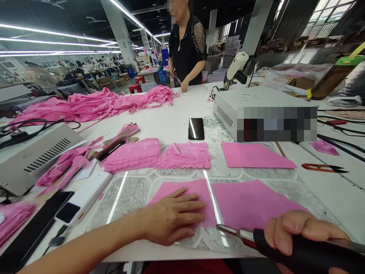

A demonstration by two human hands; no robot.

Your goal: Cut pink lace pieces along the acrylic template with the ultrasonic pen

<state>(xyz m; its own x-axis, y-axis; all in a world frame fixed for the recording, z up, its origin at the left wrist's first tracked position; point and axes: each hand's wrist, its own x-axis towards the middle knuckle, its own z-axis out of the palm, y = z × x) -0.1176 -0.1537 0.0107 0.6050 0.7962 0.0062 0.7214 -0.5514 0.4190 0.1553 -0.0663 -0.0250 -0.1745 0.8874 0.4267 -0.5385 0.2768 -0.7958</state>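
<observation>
My left hand (175, 217) lies flat with its fingers spread, pressing on a pink fabric piece (196, 186) near the front of the table. Beside that piece, across a narrow gap, is a second pink fabric piece (251, 201). Closed around a thick black-handled tool (273, 241) is my right hand (299, 228). The tool's slim metal tip points left and sits by the lower edges of both pieces. Whether the tip touches the fabric I cannot tell. Behind them lie another pink panel (253, 155), a crumpled pink lace piece (185, 155) and a pink lace stack (134, 154).
A phone (196, 128) and a metal box (265, 102) stand behind the pieces. Orange thread snips (323, 167) lie right. At left are another vented box (37, 156) and a white device (82, 194). A co-worker (186, 45) stands across the table beside heaped pink fabric (94, 104).
</observation>
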